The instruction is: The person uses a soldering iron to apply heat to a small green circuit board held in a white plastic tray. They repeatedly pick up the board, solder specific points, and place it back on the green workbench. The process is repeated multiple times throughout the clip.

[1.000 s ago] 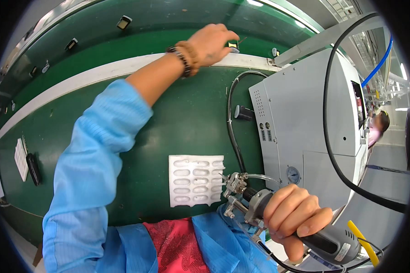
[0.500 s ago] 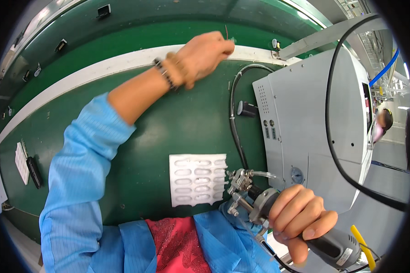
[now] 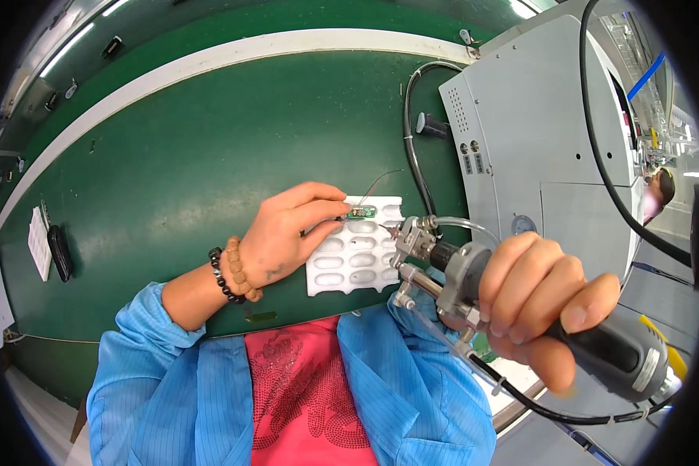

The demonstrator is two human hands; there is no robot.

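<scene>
2 hands close in on 1 small green circuit board [image 3: 363, 212], which sits at the far end of the white moulded tray [image 3: 355, 290] on the green desk [image 3: 210, 140]. The left hand [image 3: 291, 227] is the nearer to it: its fingers [image 3: 328, 208] are pinched together on the board's left end, with the rest of the board jutting out to the right, uncovered. Its long axis runs left to right, roughly in line with the long hollows of the tray. Whether it rests on the tray or is held just above it, I cannot tell. 1 thin wire [image 3: 377, 180] rises from the board and bends away to the right, over the desk.

The right hand [image 3: 547, 299] is farther off, its fingers wrapped around the dark handheld tool [image 3: 613, 357]. That tool slants from the lower right toward the upper left, so its axis crosses the board's at an angle. Its metal nozzle head [image 3: 416, 239] lies to the right of the board and a little closer to the person's body, with the tip just beside the board's free end and a small gap visible between the 2.
</scene>
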